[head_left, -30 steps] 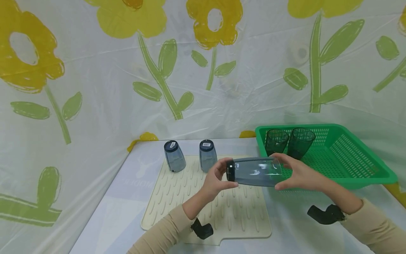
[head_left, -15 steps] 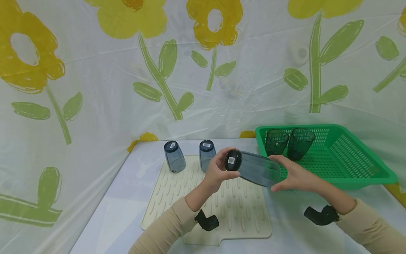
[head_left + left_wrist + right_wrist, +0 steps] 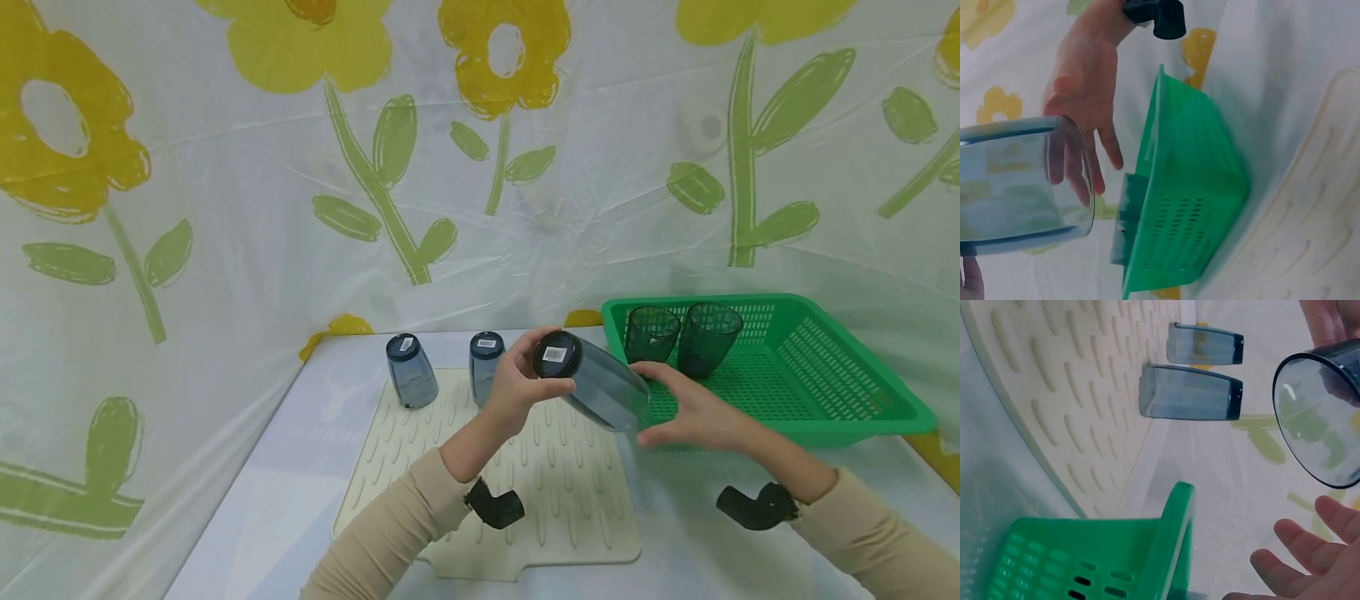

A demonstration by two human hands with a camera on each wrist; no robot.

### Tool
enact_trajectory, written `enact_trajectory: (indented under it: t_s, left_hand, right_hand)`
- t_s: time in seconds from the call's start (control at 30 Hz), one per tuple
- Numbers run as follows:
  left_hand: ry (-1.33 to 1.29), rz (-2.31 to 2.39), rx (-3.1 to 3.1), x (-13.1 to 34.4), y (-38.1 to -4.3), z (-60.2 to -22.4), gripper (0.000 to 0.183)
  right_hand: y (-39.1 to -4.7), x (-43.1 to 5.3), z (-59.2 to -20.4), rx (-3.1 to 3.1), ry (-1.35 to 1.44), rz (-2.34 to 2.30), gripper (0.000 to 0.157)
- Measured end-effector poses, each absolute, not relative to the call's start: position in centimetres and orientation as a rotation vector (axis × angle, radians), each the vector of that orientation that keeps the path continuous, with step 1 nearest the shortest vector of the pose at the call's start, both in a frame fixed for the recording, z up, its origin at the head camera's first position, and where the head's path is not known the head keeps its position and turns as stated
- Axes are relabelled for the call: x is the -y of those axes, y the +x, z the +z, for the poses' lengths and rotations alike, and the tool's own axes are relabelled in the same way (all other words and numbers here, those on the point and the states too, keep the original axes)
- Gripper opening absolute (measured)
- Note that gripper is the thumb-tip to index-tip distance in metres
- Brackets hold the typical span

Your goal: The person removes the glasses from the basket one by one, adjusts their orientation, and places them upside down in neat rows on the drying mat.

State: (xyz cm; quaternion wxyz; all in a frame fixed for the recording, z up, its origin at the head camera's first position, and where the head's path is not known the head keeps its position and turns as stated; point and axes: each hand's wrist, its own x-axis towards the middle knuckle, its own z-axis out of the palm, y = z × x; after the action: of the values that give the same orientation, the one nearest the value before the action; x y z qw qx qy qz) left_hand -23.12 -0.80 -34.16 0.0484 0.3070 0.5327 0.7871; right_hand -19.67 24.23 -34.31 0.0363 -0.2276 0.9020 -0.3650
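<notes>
Beige sleeves (image 3: 397, 531) each carry a black fitting (image 3: 495, 507) (bent, tubular) at the cuff (image 3: 447, 490).

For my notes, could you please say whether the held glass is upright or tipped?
Tipped: the glass slants in the left hand, base raised, its rim lower and toward the right hand.

Left fingers (image 3: 529, 341) curled — right fingers (image 3: 1305, 544) spread.

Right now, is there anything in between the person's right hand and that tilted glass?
Nothing visible: the right wrist view shows only a gap between the right hand and the tilted glass, which the left hand holds. The green basket sits lower and farther back, out of that gap.
</notes>
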Motion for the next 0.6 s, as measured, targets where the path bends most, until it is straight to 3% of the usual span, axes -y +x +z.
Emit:
enact_trajectory:
  t_s: [0.17, 0.43, 0.6]
  left_hand:
    - [0.911, 2.353, -1.693, 0.8, -23.6, -33.5, 0.103]
    - [0.830, 2.238, -1.828, 0.9, -24.2, -32.4, 0.066]
    - [0.757, 2.124, -1.953, 0.7, -25.0, -31.9, 0.062]
  right_hand:
    - [-19.6, -24.7, -33.6, -2.795, -0.657, -1.103, 0.089]
    - [-20.2, -26.2, -32.7, -2.806, -0.627, -1.086, 0.086]
    - [-20.6, -26.9, -32.1, -2.788, -0.636, -1.118, 0.084]
